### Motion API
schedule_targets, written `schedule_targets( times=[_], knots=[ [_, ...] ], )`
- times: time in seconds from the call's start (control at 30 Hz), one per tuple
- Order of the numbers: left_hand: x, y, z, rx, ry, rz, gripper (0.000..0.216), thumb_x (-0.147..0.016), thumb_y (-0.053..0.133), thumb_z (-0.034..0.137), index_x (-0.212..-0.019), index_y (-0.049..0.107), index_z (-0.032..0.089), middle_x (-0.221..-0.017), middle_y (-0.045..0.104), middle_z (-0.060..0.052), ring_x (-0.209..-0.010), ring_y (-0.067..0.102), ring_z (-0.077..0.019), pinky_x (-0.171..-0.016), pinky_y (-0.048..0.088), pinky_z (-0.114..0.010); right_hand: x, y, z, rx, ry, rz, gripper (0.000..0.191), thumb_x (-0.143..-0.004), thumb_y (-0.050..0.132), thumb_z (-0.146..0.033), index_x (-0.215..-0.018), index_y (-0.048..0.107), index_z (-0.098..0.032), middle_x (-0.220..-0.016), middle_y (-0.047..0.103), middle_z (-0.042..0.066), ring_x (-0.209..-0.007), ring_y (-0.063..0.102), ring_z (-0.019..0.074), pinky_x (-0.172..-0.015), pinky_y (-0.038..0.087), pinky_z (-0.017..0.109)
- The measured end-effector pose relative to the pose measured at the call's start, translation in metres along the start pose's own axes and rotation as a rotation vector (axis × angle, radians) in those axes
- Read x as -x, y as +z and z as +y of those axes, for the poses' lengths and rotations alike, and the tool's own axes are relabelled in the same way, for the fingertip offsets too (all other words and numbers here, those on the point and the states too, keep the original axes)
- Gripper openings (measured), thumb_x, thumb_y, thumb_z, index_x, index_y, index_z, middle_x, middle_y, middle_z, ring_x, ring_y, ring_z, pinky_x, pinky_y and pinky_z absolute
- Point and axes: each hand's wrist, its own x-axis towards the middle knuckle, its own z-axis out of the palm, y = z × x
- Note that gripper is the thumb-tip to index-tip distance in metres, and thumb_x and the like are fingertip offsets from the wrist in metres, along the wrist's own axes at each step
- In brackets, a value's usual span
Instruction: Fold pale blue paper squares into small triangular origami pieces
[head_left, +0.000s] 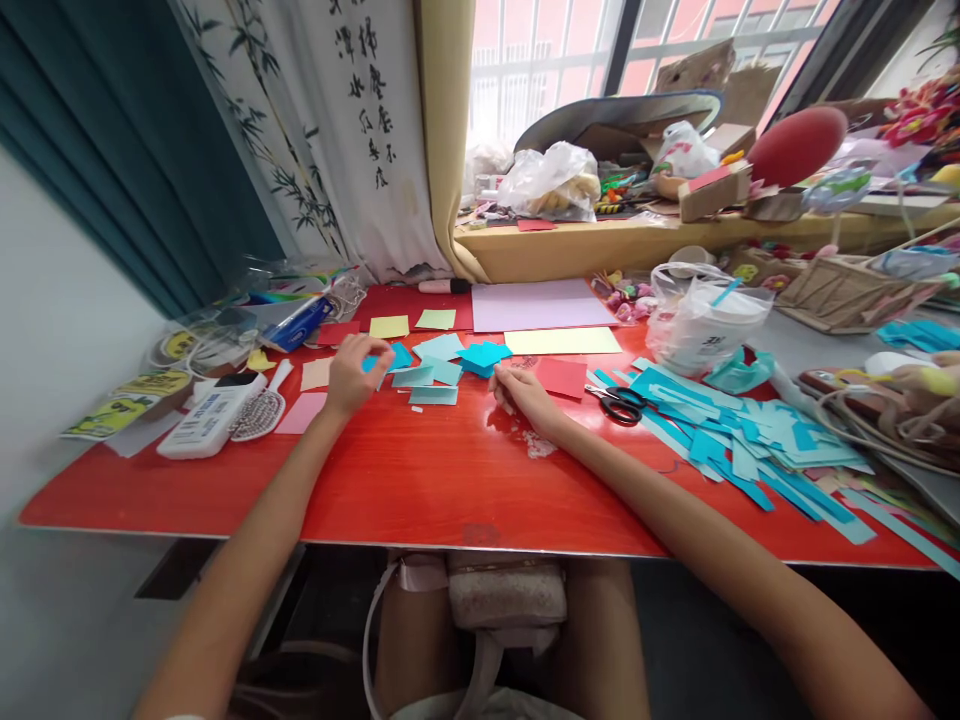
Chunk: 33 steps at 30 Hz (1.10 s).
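Observation:
My left hand [354,372] rests on the red table [420,480], fingers curled round a small blue paper piece [370,363] that peeks out from them. Light blue paper pieces [433,372] lie just right of that hand. My right hand [523,392] lies on the table with its fingers curled loosely, beside folded blue squares [484,357] and a red paper square [562,377]. Whether it holds anything is hidden. Black scissors [621,404] lie to its right.
A heap of blue paper strips [750,445] covers the right side. A white remote [210,414] and a hairbrush [261,408] sit at the left. Yellow [562,341] and lilac [540,304] sheets lie farther back, next to a plastic bag [701,320]. The windowsill is cluttered.

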Motion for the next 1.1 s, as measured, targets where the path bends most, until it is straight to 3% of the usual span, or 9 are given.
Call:
schedule_targets(
  times=[0.07, 0.13, 0.3, 0.37, 0.4, 0.53, 0.67, 0.8, 1.1],
  knots=[
    [0.001, 0.007, -0.003, -0.167, 0.186, -0.167, 0.026, -0.077, 0.061, 0.039, -0.094, 0.066, 0.02, -0.098, 0.067, -0.009, -0.097, 0.056, -0.0252, -0.087, 0.04, -0.038, 0.001, 0.0, 0.0, 0.034, 0.003, -0.011, 0.043, -0.087, 0.042, -0.054, -0.068, 0.052, -0.017, -0.049, 0.047, -0.005, -0.037, 0.037, 0.0058, -0.041, 0.026, 0.021],
    [0.002, 0.014, -0.006, -0.315, 0.313, -0.25, 0.021, -0.082, 0.055, 0.031, -0.096, 0.065, 0.02, -0.099, 0.067, -0.01, -0.099, 0.056, -0.0258, -0.088, 0.039, -0.04, 0.003, -0.001, -0.002, 0.074, 0.002, -0.018, 0.043, -0.088, 0.041, -0.053, -0.068, 0.053, -0.017, -0.05, 0.048, -0.004, -0.038, 0.038, 0.0062, -0.042, 0.027, 0.022],
    [0.007, 0.019, -0.001, -0.397, 0.288, -0.083, 0.021, -0.088, 0.043, 0.022, -0.092, 0.063, 0.018, -0.09, 0.067, -0.011, -0.09, 0.056, -0.025, -0.082, 0.037, -0.04, 0.014, 0.008, -0.012, 0.178, -0.058, 0.044, 0.031, -0.086, 0.05, -0.048, -0.075, 0.055, -0.019, -0.062, 0.05, -0.003, -0.052, 0.044, 0.0088, -0.051, 0.036, 0.023],
    [0.009, 0.017, 0.012, -0.401, 0.317, 0.03, 0.015, -0.087, 0.048, 0.025, -0.088, 0.061, 0.019, -0.083, 0.066, -0.009, -0.085, 0.056, -0.024, -0.079, 0.037, -0.039, 0.023, 0.02, -0.015, 0.153, -0.092, 0.084, 0.028, -0.084, 0.054, -0.046, -0.095, 0.055, -0.02, -0.083, 0.056, 0.001, -0.07, 0.052, 0.0123, -0.059, 0.044, 0.024],
    [0.011, 0.016, 0.021, -0.379, 0.347, 0.055, 0.011, -0.085, 0.051, 0.026, -0.084, 0.06, 0.02, -0.08, 0.065, -0.008, -0.081, 0.056, -0.023, -0.077, 0.036, -0.038, 0.027, 0.027, -0.016, 0.067, -0.049, 0.093, 0.037, -0.082, 0.055, -0.048, -0.108, 0.05, -0.022, -0.094, 0.056, 0.004, -0.079, 0.054, 0.0148, -0.059, 0.047, 0.026],
    [0.023, 0.025, 0.066, -0.166, 0.405, -0.023, 0.008, -0.082, 0.056, 0.026, -0.076, 0.056, 0.021, -0.075, 0.063, -0.004, -0.075, 0.056, -0.0195, -0.073, 0.037, -0.035, 0.041, 0.048, -0.017, -0.023, -0.019, -0.054, 0.055, -0.08, 0.061, -0.041, -0.127, 0.04, -0.025, -0.123, 0.051, 0.008, -0.109, 0.052, 0.0184, -0.09, 0.047, 0.033],
    [0.035, 0.038, 0.098, 0.1, 0.162, -0.117, 0.017, -0.088, 0.05, 0.025, -0.071, 0.049, 0.02, -0.069, 0.055, -0.001, -0.067, 0.052, -0.014, -0.065, 0.04, -0.028, 0.039, 0.044, -0.011, -0.069, 0.027, 0.076, 0.036, -0.089, 0.046, -0.038, -0.122, 0.048, -0.025, -0.131, 0.051, 0.004, -0.12, 0.046, 0.0191, -0.105, 0.035, 0.036],
    [0.035, 0.045, 0.103, 0.263, -0.135, -0.14, 0.011, -0.088, 0.051, 0.028, -0.081, 0.053, 0.02, -0.078, 0.057, 0.0, -0.072, 0.053, -0.0122, -0.065, 0.043, -0.025, 0.032, 0.035, -0.003, -0.164, 0.069, 0.122, 0.03, -0.089, 0.044, -0.037, -0.115, 0.053, -0.024, -0.123, 0.057, 0.004, -0.115, 0.05, 0.0204, -0.1, 0.039, 0.037],
    [0.022, 0.061, 0.092, 0.463, -0.321, -0.205, 0.022, -0.082, 0.061, 0.032, -0.1, 0.055, 0.021, -0.091, 0.058, -0.001, -0.08, 0.055, -0.0123, -0.075, 0.047, -0.026, 0.03, 0.032, -0.002, -0.182, 0.096, 0.106, 0.025, -0.088, 0.047, -0.035, -0.108, 0.058, -0.024, -0.112, 0.061, 0.004, -0.104, 0.055, 0.021, -0.091, 0.044, 0.036]
  ],
)
